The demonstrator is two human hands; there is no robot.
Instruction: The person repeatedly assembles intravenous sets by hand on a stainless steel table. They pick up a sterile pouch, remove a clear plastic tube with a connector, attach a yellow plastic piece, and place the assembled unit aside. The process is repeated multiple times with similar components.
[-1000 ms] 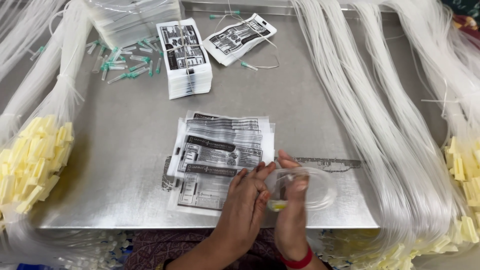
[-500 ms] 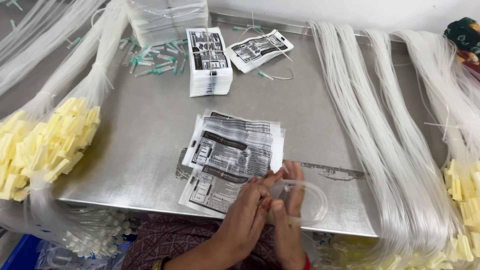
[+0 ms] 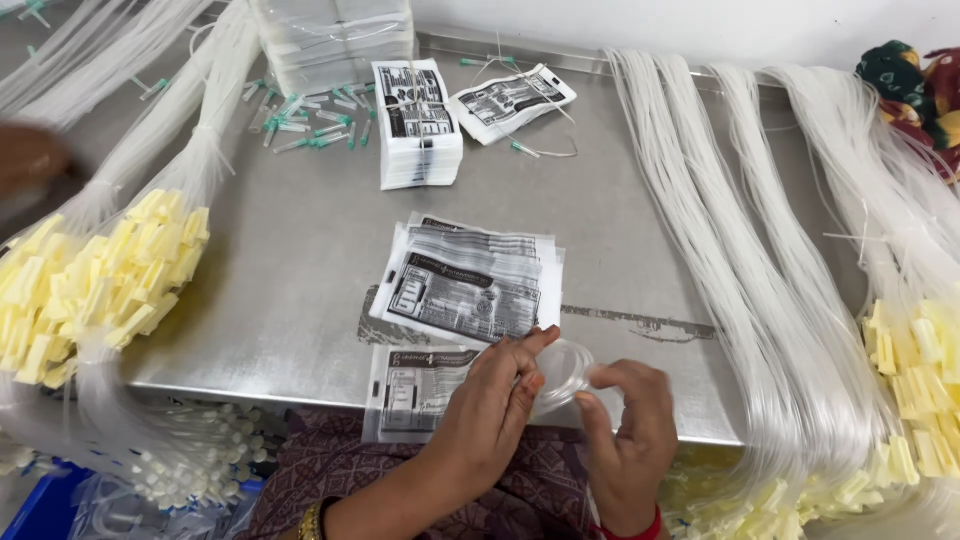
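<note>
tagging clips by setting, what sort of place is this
Probably a packing bench in a medical-supplies workshop. Long bundles of clear tubing with yellow connectors lie across a steel table, beside stacks of printed pouches. The left hand and right hand hold a coiled tube.

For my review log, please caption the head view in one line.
Both hands, left hand and right hand, hold a coiled loop of clear plastic tubing over the steel table, beside printed paper pouches.
</note>
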